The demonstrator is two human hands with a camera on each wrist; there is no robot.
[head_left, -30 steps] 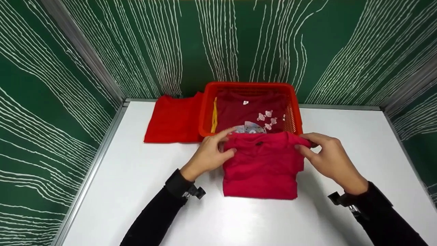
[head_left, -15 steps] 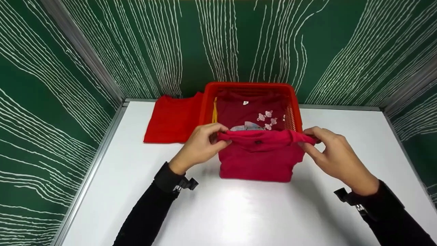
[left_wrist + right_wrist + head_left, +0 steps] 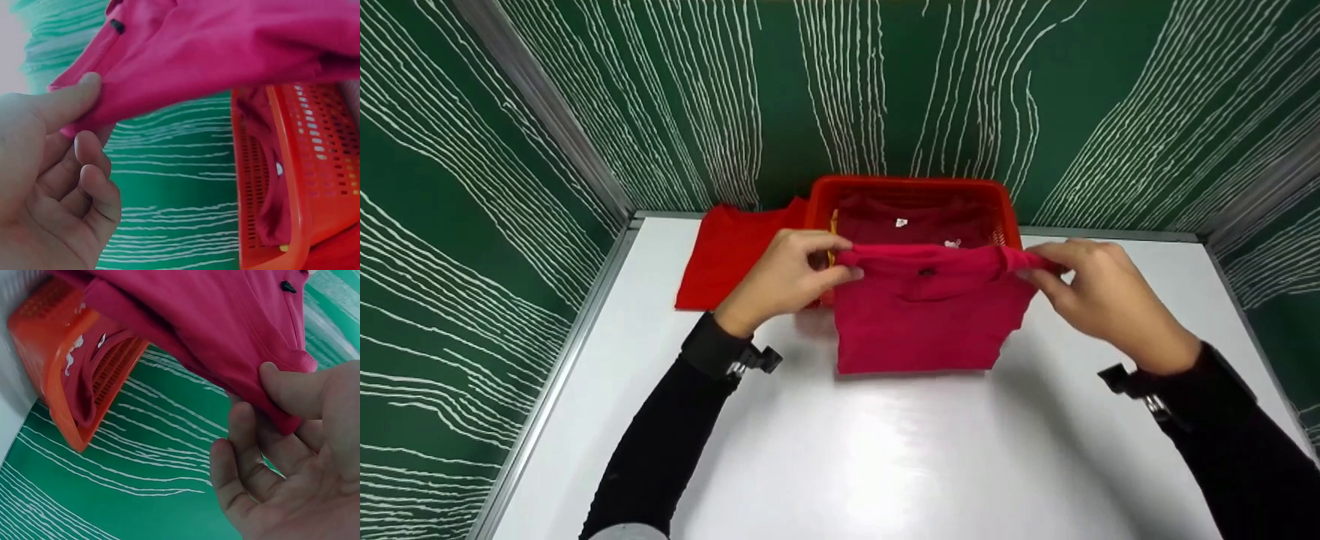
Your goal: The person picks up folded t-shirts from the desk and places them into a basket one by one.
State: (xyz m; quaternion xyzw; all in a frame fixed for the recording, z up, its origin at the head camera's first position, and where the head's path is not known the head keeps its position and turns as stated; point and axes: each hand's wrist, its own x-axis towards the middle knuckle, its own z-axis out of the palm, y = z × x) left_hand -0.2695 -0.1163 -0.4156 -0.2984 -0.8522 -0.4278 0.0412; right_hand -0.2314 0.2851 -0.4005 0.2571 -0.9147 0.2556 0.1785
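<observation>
A folded crimson-pink shirt point(image 3: 922, 322) hangs between my two hands, its neckline with a small dark label at the top. My left hand point(image 3: 791, 274) pinches its upper left corner between thumb and fingers; my right hand point(image 3: 1102, 300) pinches the upper right corner. Behind the shirt stands an orange-red plastic basket point(image 3: 911, 184), its front part hidden by the cloth. Inside it lies a maroon shirt point(image 3: 870, 217) with a white neck tag, and a strip of yellow cloth shows at the left. In both wrist views the shirt point(image 3: 197, 56) is raised off the table.
A folded bright red garment point(image 3: 727, 255) lies on the white table point(image 3: 885, 465), against the basket's left side. Green walls point(image 3: 780, 90) with white wavy lines enclose the table at the back and both sides.
Both hands have lifted the pink shirt up and away from me, toward the basket. It now covers the basket's front and most of the maroon shirt's print.
</observation>
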